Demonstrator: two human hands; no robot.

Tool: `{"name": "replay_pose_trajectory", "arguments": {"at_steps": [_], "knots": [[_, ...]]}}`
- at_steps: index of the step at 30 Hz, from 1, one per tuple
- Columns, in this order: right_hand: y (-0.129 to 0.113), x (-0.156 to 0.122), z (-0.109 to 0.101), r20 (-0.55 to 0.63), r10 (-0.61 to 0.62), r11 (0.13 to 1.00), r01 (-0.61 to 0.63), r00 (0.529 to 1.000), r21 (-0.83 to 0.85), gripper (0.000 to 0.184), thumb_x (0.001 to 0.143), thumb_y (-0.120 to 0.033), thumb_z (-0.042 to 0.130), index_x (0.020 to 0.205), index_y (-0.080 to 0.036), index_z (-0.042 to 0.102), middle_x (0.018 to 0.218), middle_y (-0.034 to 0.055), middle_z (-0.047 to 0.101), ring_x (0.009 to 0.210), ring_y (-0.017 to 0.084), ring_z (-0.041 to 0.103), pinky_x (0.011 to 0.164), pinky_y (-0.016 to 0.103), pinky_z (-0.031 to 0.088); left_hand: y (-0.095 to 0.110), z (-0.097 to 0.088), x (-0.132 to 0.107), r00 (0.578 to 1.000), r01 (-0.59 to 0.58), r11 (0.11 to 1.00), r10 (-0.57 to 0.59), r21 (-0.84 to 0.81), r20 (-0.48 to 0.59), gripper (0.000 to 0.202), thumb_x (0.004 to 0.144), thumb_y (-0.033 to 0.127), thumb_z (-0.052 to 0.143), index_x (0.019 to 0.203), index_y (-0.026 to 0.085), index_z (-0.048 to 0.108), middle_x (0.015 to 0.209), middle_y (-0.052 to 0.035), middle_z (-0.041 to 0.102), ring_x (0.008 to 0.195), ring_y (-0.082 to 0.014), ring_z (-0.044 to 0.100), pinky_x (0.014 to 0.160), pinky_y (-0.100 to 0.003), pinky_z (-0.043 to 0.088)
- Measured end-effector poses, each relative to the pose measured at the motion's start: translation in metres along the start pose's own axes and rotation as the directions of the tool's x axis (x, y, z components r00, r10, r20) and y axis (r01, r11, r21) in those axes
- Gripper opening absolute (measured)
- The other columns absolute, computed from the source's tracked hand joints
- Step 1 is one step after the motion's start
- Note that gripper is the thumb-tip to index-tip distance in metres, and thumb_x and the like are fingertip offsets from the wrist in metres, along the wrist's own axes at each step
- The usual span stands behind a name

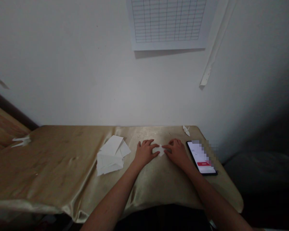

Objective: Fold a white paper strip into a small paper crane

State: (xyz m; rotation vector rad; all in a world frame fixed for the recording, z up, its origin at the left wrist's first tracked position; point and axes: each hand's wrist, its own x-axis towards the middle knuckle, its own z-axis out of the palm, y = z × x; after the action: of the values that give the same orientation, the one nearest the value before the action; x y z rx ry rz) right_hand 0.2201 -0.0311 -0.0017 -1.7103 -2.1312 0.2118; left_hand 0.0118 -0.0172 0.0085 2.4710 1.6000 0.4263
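Open fingers of left hand (144, 153) and right hand (177, 153) lie on folded paper (161, 150), between a paper stack (110, 155) and smartphone (200, 157)

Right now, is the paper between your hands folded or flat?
Folded: the white paper between the left hand and right hand has angled, pointed edges, not a flat sheet's shape.

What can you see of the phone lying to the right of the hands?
A black-framed smartphone lies flat and face up on the shiny gold cloth, set at a slant, close beside the person's right hand; whether they touch is hard to tell. Its lit screen is mostly white, with small text and a red bar near the end nearest the person. The far end is pixelated, so nothing there can be read.
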Motion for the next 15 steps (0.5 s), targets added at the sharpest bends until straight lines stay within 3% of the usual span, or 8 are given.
{"name": "replay_pose_trajectory", "arguments": {"at_steps": [15], "knots": [[-0.002,-0.002,-0.010,-0.019,0.019,1.000,-0.019,1.000,0.008,0.014,0.085,-0.034,0.071,0.082,-0.021,0.077,0.105,0.0098,0.064,0.107,0.026,0.054,0.094,0.039,0.040,-0.007,-0.002,0.001,1.000,-0.003,0.995,0.006,-0.100,0.030,0.017,0.083,0.040,0.076,0.084,0.025,0.068,0.142,-0.0006,0.061,0.135,-0.0311,0.047,0.115,-0.066,0.025]]}}
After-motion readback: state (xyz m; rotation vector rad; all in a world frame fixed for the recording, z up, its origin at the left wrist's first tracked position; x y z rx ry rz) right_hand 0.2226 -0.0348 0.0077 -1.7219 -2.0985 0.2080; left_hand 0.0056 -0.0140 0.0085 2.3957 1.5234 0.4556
